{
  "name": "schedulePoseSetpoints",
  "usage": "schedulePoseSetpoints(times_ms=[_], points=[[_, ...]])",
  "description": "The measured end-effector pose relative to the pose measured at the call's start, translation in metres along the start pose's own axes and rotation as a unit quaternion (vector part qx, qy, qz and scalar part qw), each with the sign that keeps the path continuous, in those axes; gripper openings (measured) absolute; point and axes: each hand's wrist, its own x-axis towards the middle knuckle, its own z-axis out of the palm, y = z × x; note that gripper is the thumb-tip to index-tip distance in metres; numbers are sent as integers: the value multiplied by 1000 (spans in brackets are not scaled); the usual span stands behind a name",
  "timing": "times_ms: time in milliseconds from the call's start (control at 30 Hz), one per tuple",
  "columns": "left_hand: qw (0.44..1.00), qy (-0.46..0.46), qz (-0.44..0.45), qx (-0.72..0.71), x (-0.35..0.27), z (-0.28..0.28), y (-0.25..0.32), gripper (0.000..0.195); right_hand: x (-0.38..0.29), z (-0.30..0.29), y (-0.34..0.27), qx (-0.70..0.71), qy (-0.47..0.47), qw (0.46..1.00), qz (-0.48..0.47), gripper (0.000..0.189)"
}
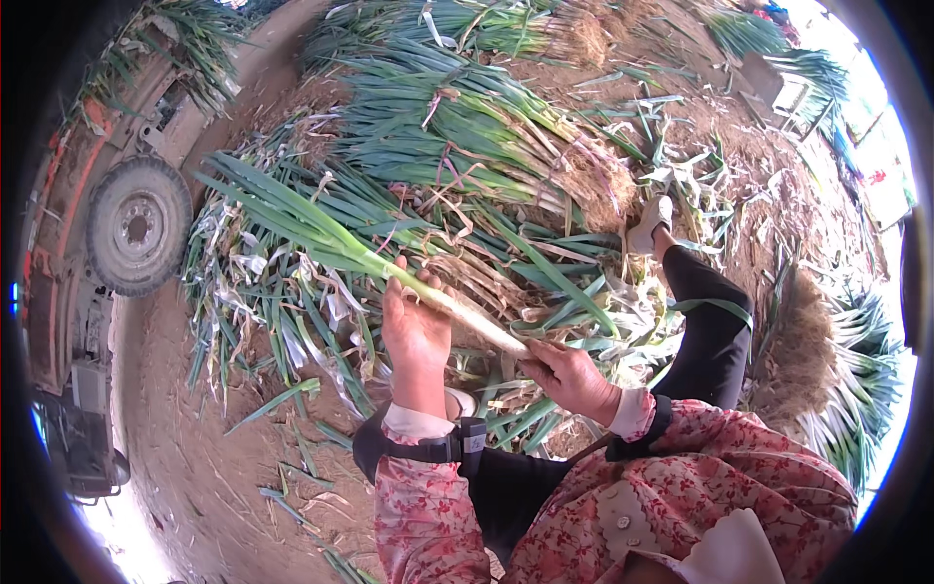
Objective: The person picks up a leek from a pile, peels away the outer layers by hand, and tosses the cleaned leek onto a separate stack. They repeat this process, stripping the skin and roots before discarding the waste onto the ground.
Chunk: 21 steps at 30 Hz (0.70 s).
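Observation:
A long green onion point(467, 310) lies slantwise across both of my hands, its green leaves up to the left and its pale root end down to the right. My left hand point(419, 325) is palm up under the stalk, with the fingers curled around it. At the root end, my right hand point(573, 376) pinches the stalk between thumb and fingers. Beneath my hands, loose leaves and dry peelings point(314, 306) cover the ground. Just beyond the stalk are more green onions with brown, withered outer leaves point(474, 274).
Tied bundles of green onions point(467, 131) lie ahead, roots to the right. Another pile with its roots towards me point(839, 365) is on the right. A vehicle wheel point(139, 226) stands at the left, beside bare soil point(211, 467). My shoe point(649, 223) rests among scraps.

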Motion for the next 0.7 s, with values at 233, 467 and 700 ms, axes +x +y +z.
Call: schedulePoseSetpoints(times_ms=[233,467,700], points=[[999,-11,-6,-40,0,2,14,31,6,12,4,30,46,999,5,30],[999,-4,12,-39,-7,11,20,32,8,20,8,38,48,997,40,33],[999,-19,30,-31,-4,2,18,32,10,24,7,42,61,997,38,31]])
